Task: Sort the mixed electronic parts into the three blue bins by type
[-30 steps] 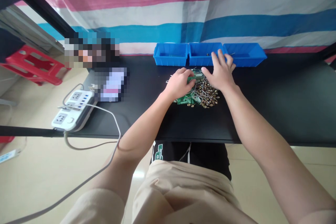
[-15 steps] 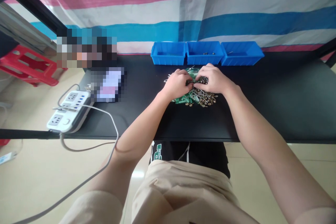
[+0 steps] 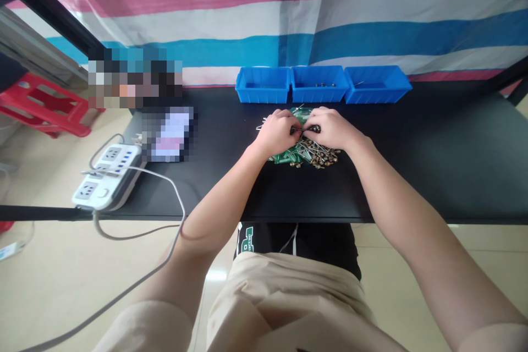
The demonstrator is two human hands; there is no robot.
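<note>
Left hand (image 3: 277, 132) and right hand (image 3: 332, 127) pinch, fingertips together, what seems a small dark part (image 3: 305, 129) over a green-and-brass wire-legged pile (image 3: 307, 153) mid black tabletop (image 3: 412, 165), striped tarp (image 3: 371, 11) behind

A makeshift small-parts workshop is indicated. A black desk (image 3: 433, 165) is set with three blue sorting bins (image 3: 318, 94), and small wired components (image 3: 314, 156) are heaped before them. A striped tarpaulin (image 3: 289, 16) is hung behind as a wall. A power strip (image 3: 108, 176) is laid at the desk's left corner, and a red plastic stool (image 3: 45, 104) is seen beyond it.
</note>
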